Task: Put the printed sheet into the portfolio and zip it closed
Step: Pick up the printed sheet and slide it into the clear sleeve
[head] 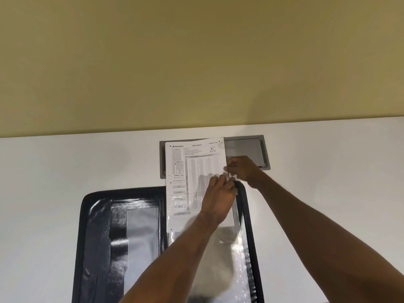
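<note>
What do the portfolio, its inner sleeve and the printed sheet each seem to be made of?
Portfolio: black, looks like leather or faux leather; creased and glossy.
Inner sleeve: clear plastic film; wrinkled, with bright glare.
Printed sheet: thin white matte paper, printed, with punched holes along its left edge.

A white worktop point(54, 182) fills the lower half of the frame, meeting a yellow wall along its far edge. A grey hatch point(244, 153) is set flush into it at upper centre. An open black portfolio point(98, 237) lies flat on the worktop at lower centre, running off the bottom edge. A printed sheet point(192, 167) lies partly over the hatch and the portfolio's right half.
</note>
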Action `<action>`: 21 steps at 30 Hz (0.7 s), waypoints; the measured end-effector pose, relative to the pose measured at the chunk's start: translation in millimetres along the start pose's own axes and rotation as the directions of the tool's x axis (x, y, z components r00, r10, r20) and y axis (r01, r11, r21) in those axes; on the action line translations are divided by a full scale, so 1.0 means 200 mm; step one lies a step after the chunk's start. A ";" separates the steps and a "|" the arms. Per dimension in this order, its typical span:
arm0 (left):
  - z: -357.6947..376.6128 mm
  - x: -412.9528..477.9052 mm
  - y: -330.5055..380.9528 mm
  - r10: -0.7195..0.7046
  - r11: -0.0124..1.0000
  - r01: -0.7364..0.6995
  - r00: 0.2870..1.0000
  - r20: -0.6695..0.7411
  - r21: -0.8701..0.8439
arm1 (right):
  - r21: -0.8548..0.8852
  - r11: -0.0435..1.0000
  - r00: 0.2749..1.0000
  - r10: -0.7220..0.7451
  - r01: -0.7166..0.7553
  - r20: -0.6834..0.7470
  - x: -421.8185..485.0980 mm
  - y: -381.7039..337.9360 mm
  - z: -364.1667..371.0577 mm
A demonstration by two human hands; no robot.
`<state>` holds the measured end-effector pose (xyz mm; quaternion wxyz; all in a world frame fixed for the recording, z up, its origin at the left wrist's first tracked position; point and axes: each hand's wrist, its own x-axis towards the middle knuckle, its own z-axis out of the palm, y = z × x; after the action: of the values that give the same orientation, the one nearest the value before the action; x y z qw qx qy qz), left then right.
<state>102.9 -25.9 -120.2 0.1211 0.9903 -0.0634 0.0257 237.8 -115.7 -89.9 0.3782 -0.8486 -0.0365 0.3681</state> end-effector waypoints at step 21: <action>-0.03 -0.31 -0.20 -0.203 0.976 0.205 0.979 0.035 -0.081 | -0.103 0.994 0.995 0.023 -0.034 -0.097 -0.05 0.01 0.10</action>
<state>46.3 20.9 -128.5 0.1636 0.9859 0.0358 -0.0025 217.0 -108.2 -95.3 0.3292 -0.8844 -0.0254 0.3299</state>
